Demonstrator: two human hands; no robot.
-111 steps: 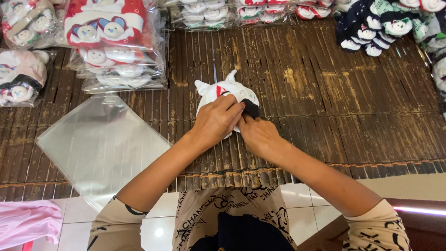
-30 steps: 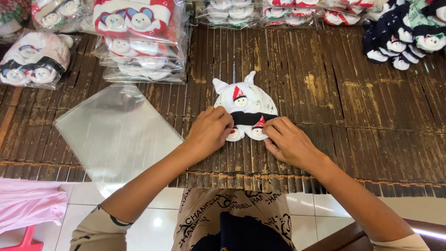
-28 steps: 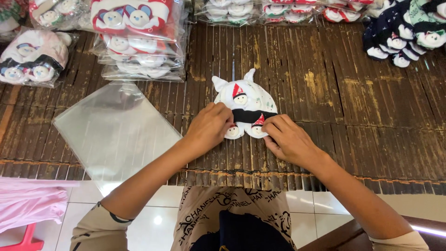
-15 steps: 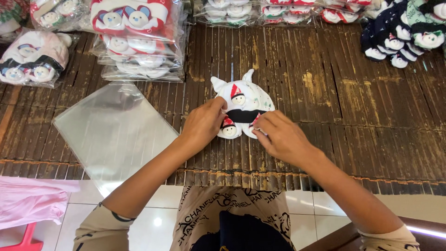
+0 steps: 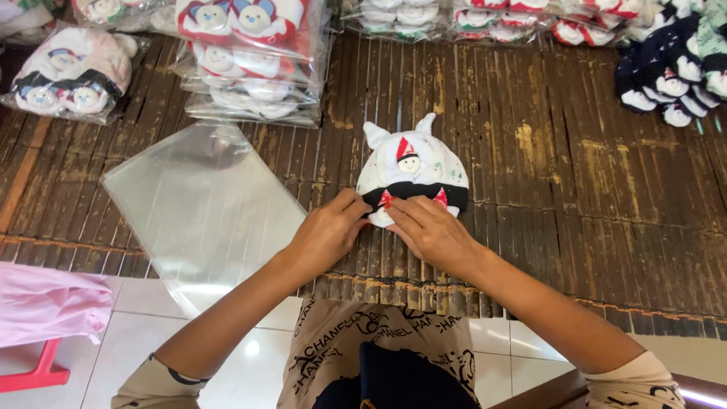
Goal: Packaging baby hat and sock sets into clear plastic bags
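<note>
A small white baby hat (image 5: 413, 170) with two pointed ears, a black band and a little red-capped face is laid flat on the slatted bamboo mat (image 5: 575, 182), near the middle of its near edge. The hat is seen already gathered into a compact bundle, its lower part being tucked or folded by both hands; it has not yet been put into a bag. An empty clear plastic bag (image 5: 201, 204) is spread flat to the left, overhanging the mat's near edge, just beside the left hand (image 5: 329, 231) and apart from the hat.

The lower edge of the hat is touched by the fingertips of the left hand at the black band, and pressed from the other side by the right hand (image 5: 428, 227). Neither hand is closed around it: the fingers are laid loosely curled on the fabric, pinching at most its hem, and whether a fold is actually gripped cannot be told.

Along the far edge, stacks of already bagged hats (image 5: 250, 53) are seen at the left corner, and loose dark socks (image 5: 666, 68) at the right corner.
</note>
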